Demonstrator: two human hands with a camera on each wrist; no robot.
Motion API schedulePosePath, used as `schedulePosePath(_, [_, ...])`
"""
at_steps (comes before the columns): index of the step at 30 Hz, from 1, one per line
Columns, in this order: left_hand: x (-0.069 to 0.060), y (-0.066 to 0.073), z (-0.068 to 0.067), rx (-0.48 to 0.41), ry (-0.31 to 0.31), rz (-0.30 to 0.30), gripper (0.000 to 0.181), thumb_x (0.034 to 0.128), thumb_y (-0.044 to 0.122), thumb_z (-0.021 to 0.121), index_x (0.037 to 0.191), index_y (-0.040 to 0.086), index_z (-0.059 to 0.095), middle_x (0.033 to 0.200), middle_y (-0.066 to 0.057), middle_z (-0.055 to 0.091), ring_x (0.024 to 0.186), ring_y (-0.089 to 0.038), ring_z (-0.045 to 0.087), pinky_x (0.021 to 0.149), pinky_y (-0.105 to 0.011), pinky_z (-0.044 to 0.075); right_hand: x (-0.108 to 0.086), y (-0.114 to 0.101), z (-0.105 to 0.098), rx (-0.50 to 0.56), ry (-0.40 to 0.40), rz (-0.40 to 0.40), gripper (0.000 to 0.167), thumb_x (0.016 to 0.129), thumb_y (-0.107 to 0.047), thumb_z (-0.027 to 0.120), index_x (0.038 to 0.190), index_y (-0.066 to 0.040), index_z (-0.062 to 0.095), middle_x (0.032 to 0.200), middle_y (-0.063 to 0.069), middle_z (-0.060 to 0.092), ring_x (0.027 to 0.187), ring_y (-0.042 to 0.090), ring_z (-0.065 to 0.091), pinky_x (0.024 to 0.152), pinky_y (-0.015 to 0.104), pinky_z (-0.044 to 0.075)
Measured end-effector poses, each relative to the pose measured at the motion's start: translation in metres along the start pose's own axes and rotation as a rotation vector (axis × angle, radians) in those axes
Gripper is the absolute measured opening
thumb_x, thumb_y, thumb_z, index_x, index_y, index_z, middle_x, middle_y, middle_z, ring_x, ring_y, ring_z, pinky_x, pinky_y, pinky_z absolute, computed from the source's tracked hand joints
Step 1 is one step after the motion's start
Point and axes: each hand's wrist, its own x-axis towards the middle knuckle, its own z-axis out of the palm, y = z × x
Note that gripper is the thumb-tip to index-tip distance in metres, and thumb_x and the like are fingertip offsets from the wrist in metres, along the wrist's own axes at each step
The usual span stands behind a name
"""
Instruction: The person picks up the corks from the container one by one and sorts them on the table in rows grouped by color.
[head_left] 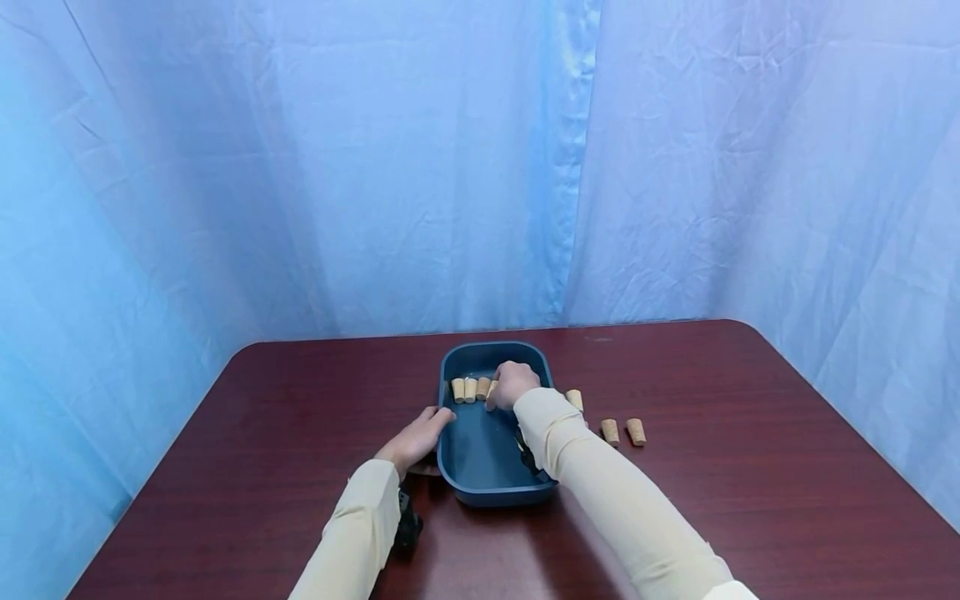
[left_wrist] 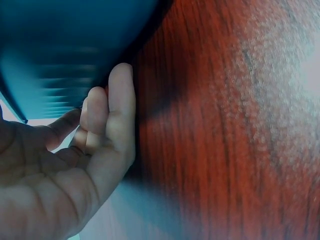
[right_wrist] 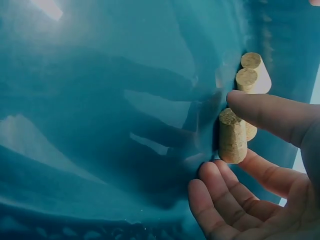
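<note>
A dark blue container (head_left: pixel 487 498) stands on the table. My left hand (head_left: pixel 417 440) grips its left side, thumb over the rim; in the left wrist view the fingers of that hand (left_wrist: pixel 100 145) bend against the outer wall (left_wrist: pixel 60 65). Inside the container, my right hand (head_left: pixel 514 385) pinches a cork (right_wrist: pixel 233 137) between thumb and index finger (right_wrist: pixel 270 172), the other fingers curved below. Beside the held cork, several corks (head_left: pixel 470 390) form a row across the container; in the right wrist view some of them (right_wrist: pixel 247 79) are partly behind the thumb.
To the right of the container, on the dark red table (head_left: pixel 315 400), lie two corks (head_left: pixel 610 432), (head_left: pixel 636 432) near each other. Another cork (head_left: pixel 574 400) is closer to the container, beside the right sleeve. Light blue curtains (head_left: pixel 420 167) hang behind the table and at both sides.
</note>
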Motion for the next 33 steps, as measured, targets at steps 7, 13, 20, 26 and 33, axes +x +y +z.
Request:
schedulePosePath(7, [0.000,-0.001,0.001,0.000,-0.002,0.004,0.066,0.1024,0.040,0.039,0.155,0.001,0.032,0.143,-0.027,0.046,0.103,-0.032,0.061,0.071,-0.042,0.060,-0.006,-0.002,-0.001,-0.011,0.013,0.001,0.018,0.087,-0.008,0.079,0.103,-0.002,0.072,0.096,0.010,0.066,0.087,0.025,0.059,0.082,0.041,0.054])
schedulePosePath(13, [0.000,-0.001,0.002,-0.003,0.001,0.004,0.065,0.1024,0.040,0.039,0.154,0.001,0.032,0.144,-0.027,0.045,0.104,-0.033,0.061,0.072,-0.043,0.060,-0.005,0.002,-0.002,0.024,0.018,-0.007,0.010,0.087,-0.009,0.079,0.092,-0.003,0.072,0.086,0.008,0.064,0.080,0.023,0.058,0.074,0.038,0.054])
schedulePosePath(20, [0.002,-0.003,0.002,-0.013,0.000,0.007,0.064,0.1018,0.039,0.041,0.154,0.003,0.033,0.144,-0.027,0.045,0.107,-0.034,0.061,0.073,-0.043,0.060,-0.008,0.001,-0.013,0.065,-0.017,-0.040,0.008,0.090,-0.012,0.077,0.092,-0.004,0.075,0.083,0.008,0.066,0.075,0.022,0.058,0.069,0.037,0.051])
schedulePosePath(26, [0.002,-0.003,0.002,-0.010,-0.003,-0.003,0.065,0.1009,0.040,0.042,0.154,0.003,0.033,0.144,-0.028,0.045,0.111,-0.036,0.059,0.075,-0.045,0.060,-0.016,-0.007,-0.030,0.122,-0.024,-0.063,0.020,0.092,-0.016,0.075,0.107,-0.003,0.073,0.102,0.011,0.068,0.093,0.026,0.061,0.082,0.041,0.054])
schedulePosePath(33, [0.003,-0.002,0.003,-0.009,0.001,-0.007,0.064,0.1011,0.040,0.041,0.153,0.003,0.034,0.142,-0.027,0.046,0.110,-0.035,0.060,0.075,-0.045,0.060,-0.025,-0.011,-0.044,0.226,-0.046,-0.101,0.020,0.093,-0.017,0.074,0.107,-0.004,0.076,0.108,0.010,0.068,0.101,0.027,0.059,0.090,0.045,0.054])
